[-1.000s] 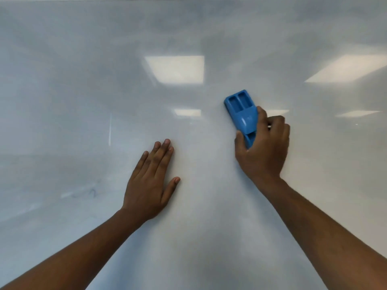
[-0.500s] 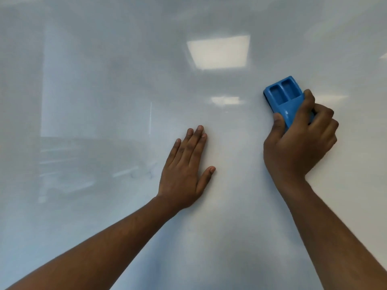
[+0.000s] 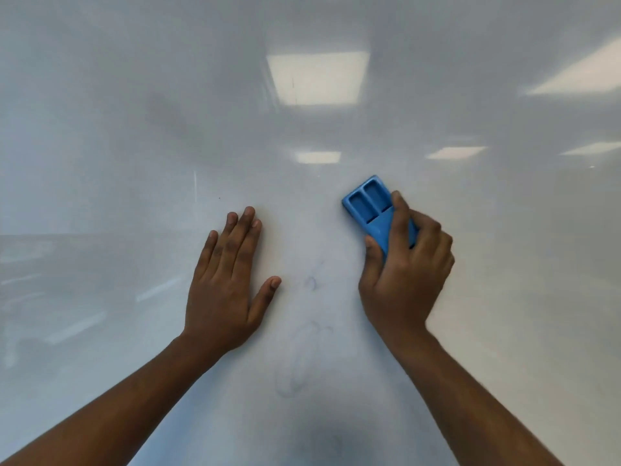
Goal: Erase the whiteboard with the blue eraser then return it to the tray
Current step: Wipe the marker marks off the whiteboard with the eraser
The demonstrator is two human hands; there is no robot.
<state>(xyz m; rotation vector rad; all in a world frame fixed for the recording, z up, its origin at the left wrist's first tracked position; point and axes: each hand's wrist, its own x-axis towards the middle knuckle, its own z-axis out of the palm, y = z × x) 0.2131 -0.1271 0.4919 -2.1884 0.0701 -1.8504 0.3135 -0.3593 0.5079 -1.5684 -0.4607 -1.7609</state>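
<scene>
The whiteboard (image 3: 134, 163) fills the whole view. My right hand (image 3: 405, 280) grips the blue eraser (image 3: 373, 210), pressed flat against the board right of centre; its upper end with two recessed slots sticks out above my fingers. My left hand (image 3: 228, 287) lies flat on the board with fingers together and thumb spread, holding nothing. Faint blue marker traces (image 3: 302, 348) remain on the board between and below my hands. The tray is out of view.
Ceiling lights reflect in the glossy board, the brightest (image 3: 316, 79) above centre. A thin vertical scratch-like line (image 3: 195, 186) shows left of centre.
The view shifted, so both hands sit lower in the frame than before. The eraser has come down and inward towards my left hand. My left hand stays flat on the board.
</scene>
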